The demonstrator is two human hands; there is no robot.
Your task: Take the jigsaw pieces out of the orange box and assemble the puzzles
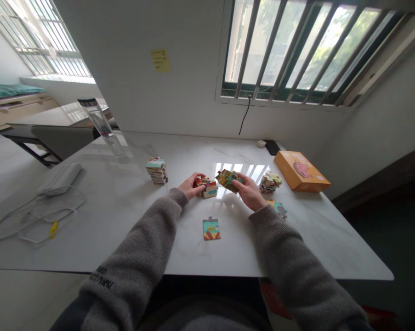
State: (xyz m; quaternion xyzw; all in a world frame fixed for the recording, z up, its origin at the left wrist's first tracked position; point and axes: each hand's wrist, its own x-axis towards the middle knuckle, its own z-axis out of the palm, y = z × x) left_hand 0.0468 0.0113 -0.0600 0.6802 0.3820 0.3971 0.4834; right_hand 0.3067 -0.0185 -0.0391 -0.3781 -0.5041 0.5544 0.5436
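My left hand [192,185] is closed around a small stack of jigsaw puzzle pieces [210,189] low over the white table. Just right of it, my right hand [250,191] grips several more puzzle pieces [228,179], greenish and tilted, with the thumb on top. The two bunches are close together but apart. A single puzzle piece [212,229] with a teal and orange picture lies flat in front of my hands. Another loose piece [278,208] lies partly hidden behind my right wrist.
Puzzle-piece stacks stand at left [157,171] and right [270,182]. An orange box [301,171] sits at the right edge, near a black phone-like object [272,147]. A clear bottle [99,120] stands back left; a white cable [60,210] lies at the left.
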